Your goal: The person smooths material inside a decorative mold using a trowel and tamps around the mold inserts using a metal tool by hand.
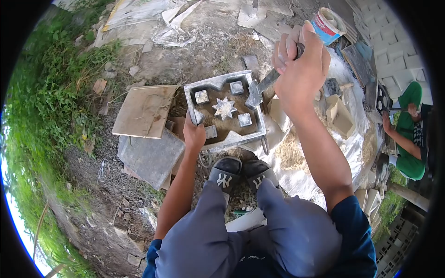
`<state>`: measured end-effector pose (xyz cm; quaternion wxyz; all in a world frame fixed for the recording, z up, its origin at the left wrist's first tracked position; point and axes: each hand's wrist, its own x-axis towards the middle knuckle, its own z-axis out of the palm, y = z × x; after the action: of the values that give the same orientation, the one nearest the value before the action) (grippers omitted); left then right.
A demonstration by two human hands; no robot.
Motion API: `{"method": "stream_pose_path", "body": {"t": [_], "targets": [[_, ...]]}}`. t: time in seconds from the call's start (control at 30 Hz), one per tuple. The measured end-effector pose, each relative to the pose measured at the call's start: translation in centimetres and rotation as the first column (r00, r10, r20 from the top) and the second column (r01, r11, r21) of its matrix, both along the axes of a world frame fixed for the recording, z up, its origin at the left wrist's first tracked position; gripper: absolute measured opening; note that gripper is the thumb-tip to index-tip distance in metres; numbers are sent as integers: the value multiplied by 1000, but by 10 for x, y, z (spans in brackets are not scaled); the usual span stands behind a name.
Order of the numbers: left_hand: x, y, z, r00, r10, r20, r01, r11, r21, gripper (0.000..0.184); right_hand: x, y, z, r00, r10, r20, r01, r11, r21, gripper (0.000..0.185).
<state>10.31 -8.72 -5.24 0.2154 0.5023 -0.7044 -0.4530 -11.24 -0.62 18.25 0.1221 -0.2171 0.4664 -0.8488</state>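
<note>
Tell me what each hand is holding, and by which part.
The left hand grips the mold by its left side. The right hand holds a flat-bladed tool by its handle.

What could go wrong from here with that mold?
1. Blade slip: the right hand has the metal blade at the right rim of the mold; a skid inward might nick the star-shaped block.
2. Twist: the left hand grips only the left side, so force at the right could swing the mold. What supports it underneath is hidden.
3. Toes: the open-toed slides sit just below; a drop might hit them.
</note>
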Motion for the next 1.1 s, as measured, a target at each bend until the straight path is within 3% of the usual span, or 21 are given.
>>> {"method": "stream_pose_path", "body": {"t": [0.07,0.13,0.27,0.33,0.47,0.53,0.67,0.73,0.8,0.87,0.93,1.0,1.07,1.1], "targets": [[2,-3,-12,1000,11,10,-11,1000,-13,57,2,1,2,999,3,-35,-4,1000,-5,42],[2,-3,-11,999,24,21,-24,999,-23,56,-1,4,3,973,197,-121,-196,980,23,46],[1,-3,-8,1000,-5,-15,5,1000,1,55,3,-5,14,934,334,-129,-336,942,8,53],[1,-3,-9,1000,1,-4,-1,1000,-11,54,13,-10,15,849,474,-235,-470,879,74,57],[2,-1,-9,1000,14,-7,-14,1000,-10,53,18,-34,-45,772,531,-348,-492,847,200,59],[-2,-3,-6,1000,16,-24,-17,999,-29,52,22,-46,-43,772,556,-308,-438,816,376,60],[3,2,2,1000,19,20,-19,1000,20,55,19,-39,-16,789,539,-294,-526,840,129,60],[0,2,1,1000,18,21,-19,999,29,56,9,-51,-35,753,595,-280,-571,803,171,60],[1,-2,-6,999,-3,-54,0,999,-53,56,7,-62,-32,763,639,-98,-577,742,341,64],[3,-4,-15,999,-2,-47,0,999,-39,57,4,-45,-24,750,658,-69,-606,725,327,64],[3,-1,-6,1000,2,-10,-2,1000,22,57,1,-26,-21,570,782,-250,-772,615,163,65],[2,1,-2,1000,26,2,-26,999,23,57,-3,-31,-31,598,769,-224,-752,636,173,65],[-1,-1,-1,999,28,18,-28,1000,10,57,-12,-39,-28,683,727,-69,-673,664,326,65],[1,-2,-8,1000,10,-6,-11,1000,-30,57,-12,-34,-18,685,723,-89,-667,671,323,66]]}}
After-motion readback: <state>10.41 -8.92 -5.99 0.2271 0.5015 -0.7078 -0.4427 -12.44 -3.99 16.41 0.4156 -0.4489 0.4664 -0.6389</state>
